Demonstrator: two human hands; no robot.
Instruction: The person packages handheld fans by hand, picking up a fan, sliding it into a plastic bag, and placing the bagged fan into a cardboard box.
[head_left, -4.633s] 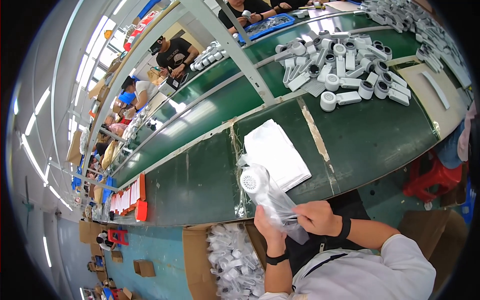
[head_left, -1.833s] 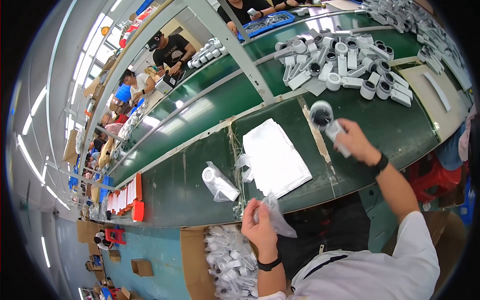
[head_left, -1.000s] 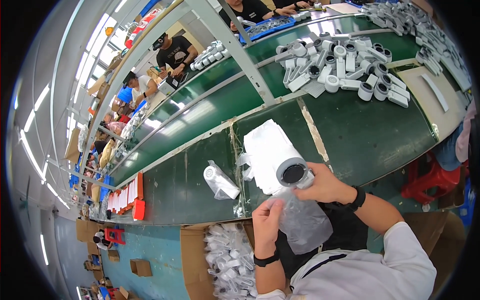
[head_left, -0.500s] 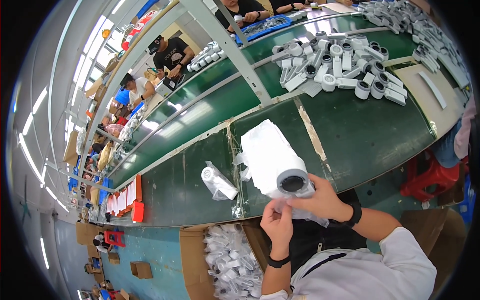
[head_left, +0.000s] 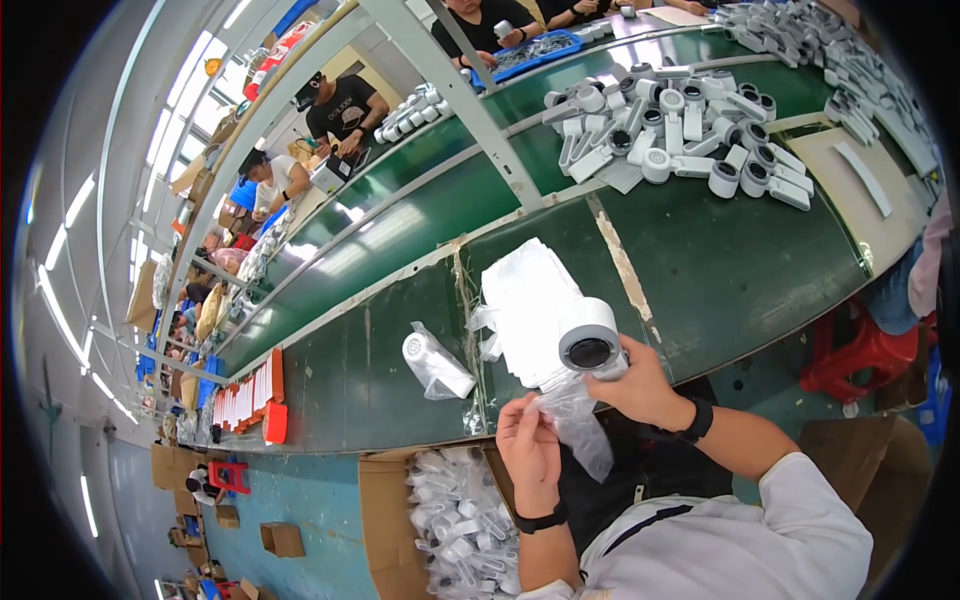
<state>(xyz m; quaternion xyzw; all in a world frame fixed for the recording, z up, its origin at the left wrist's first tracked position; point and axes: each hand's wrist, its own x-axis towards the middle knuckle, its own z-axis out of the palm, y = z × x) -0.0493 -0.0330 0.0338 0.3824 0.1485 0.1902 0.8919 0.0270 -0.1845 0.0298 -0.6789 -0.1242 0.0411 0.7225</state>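
Note:
My right hand [head_left: 645, 385] is closed round a white hair dryer [head_left: 588, 322] with a grey rim and a black round end facing me. A clear plastic bag [head_left: 585, 435] hangs beneath the dryer, by the fingers of that hand. My left hand [head_left: 530, 450] pinches the edge of this bag just left of the dryer. Behind the dryer lies a stack of white bags or sheets [head_left: 522, 290], partly hidden by it. Further left on the green table rests a bagged white dryer [head_left: 436, 362], its perforated end uncovered.
A heap of unbagged dryers [head_left: 690, 125] sits at the far right. Below the table edge stands a cardboard box [head_left: 385, 520] full of bagged dryers. An upright metal post [head_left: 480, 110] rises beyond the table. Orange boxes [head_left: 262, 395] stand at left; co-workers sit across the conveyor.
The dryer has tilted more upright and moved slightly up. My left hand has shifted left, drawing out the bag's edge; the bag now hangs lower in view.

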